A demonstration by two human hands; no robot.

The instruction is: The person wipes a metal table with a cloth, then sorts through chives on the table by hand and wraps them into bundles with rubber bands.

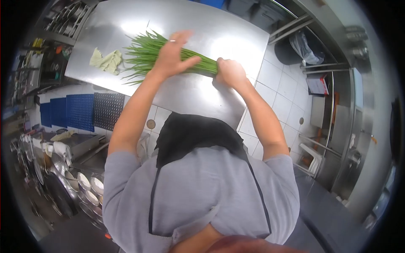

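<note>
A long bunch of green chives lies across the steel table, its loose tips fanned out to the left. My left hand is over the middle of the bunch, thumb and fingers spread apart; a ring shows on one finger. At the right end, my right hand is closed around the gathered stalks. Left of the tips rests a crumpled pale green cloth, apart from both hands.
Blue perforated mats and a black one lie on the left. Several bowls stand at lower left. A dark bin with a clear plastic bag is beyond the table's right edge. Steel shelving runs along the right.
</note>
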